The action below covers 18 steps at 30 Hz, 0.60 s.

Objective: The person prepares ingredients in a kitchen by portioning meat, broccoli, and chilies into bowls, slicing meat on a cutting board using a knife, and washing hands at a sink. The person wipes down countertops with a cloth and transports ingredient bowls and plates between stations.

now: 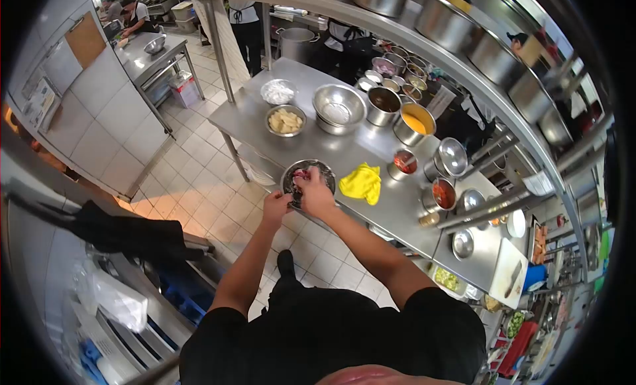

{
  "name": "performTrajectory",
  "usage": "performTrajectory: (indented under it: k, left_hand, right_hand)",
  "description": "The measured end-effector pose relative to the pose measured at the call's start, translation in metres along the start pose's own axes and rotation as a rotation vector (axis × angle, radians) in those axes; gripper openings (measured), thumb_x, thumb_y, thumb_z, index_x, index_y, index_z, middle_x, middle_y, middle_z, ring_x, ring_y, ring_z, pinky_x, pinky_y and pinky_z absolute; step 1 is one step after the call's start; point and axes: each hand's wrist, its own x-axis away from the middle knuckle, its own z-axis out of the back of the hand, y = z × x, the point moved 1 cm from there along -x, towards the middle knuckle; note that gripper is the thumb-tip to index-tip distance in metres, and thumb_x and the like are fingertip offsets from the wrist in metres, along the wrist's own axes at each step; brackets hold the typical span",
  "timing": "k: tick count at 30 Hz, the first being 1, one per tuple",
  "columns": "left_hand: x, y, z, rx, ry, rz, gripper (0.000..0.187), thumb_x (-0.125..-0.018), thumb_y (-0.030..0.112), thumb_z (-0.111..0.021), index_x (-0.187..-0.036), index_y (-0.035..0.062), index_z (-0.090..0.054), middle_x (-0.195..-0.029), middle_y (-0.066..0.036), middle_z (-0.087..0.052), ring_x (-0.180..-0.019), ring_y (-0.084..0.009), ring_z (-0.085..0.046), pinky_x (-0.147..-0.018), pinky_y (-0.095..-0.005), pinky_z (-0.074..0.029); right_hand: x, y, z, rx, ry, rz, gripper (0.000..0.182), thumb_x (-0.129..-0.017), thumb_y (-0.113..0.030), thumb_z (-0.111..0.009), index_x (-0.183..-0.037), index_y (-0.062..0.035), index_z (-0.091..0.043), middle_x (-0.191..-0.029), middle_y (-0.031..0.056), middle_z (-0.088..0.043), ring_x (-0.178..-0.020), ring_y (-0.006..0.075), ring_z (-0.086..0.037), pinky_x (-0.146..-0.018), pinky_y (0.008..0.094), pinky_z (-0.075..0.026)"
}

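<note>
A metal bowl (289,171) sits at the near edge of the steel table, with dark red, wet-looking food (306,174) inside. My left hand (275,205) is closed at the bowl's near left rim, its fingertips partly hidden. Over the bowl, my right hand (315,191) has its fingers curled round some of the dark red food; the exact kind cannot be made out. To the right of the bowl lies a crumpled yellow cloth (360,184). Behind it stand a bowl of pale yellow chunks (285,121) and a bowl of white stuff (278,92).
The steel table (255,130) also carries a colander (338,107), a pot of orange liquid (415,123), red-filled containers (440,195) and a cutting board with a knife (509,274). An overhead shelf (450,44) holds pots. A person (138,17) works at another table, far left.
</note>
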Motion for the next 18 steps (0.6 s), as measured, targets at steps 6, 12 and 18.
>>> performTrajectory:
  k: [6, 12, 18]
  left_hand:
    - [-0.092, 0.072, 0.057, -0.158, -0.033, 0.019, 0.004, -0.077, 0.003, -0.062, -0.077, 0.0042, -0.058, -0.075, -0.004, -0.061, -0.067, -0.0153, -0.063, -0.06, -0.0331, -0.058]
    - [-0.196, 0.16, 0.148, 0.024, 0.088, -0.096, 0.009, -0.079, 0.005, -0.057, -0.088, 0.0042, -0.055, -0.081, -0.006, -0.063, -0.068, -0.0163, -0.064, -0.059, -0.0318, -0.058]
    - [-0.328, 0.131, 0.159, 0.039, 0.421, -0.14, 0.014, -0.088, 0.014, -0.054, -0.091, 0.0006, -0.053, -0.09, -0.014, -0.062, -0.08, -0.0234, -0.065, -0.065, -0.0331, -0.057]
  right_hand:
    - [-0.12, -0.014, -0.01, -0.061, -0.16, -0.026, 0.042, -0.072, -0.009, -0.066, -0.113, -0.0151, -0.063, -0.117, 0.0158, -0.055, -0.105, 0.0374, -0.058, -0.088, 0.043, -0.051]
    - [-0.132, -0.001, 0.087, -0.269, 0.166, -0.232, 0.032, -0.078, -0.016, -0.069, -0.109, -0.0085, -0.065, -0.101, 0.0134, -0.062, -0.085, 0.0315, -0.063, -0.075, 0.037, -0.051]
    - [0.045, 0.128, 0.08, -0.305, 0.075, -0.593, 0.029, -0.079, -0.015, -0.07, -0.104, -0.002, -0.066, -0.101, 0.0159, -0.065, -0.079, 0.0265, -0.062, -0.072, 0.0322, -0.049]
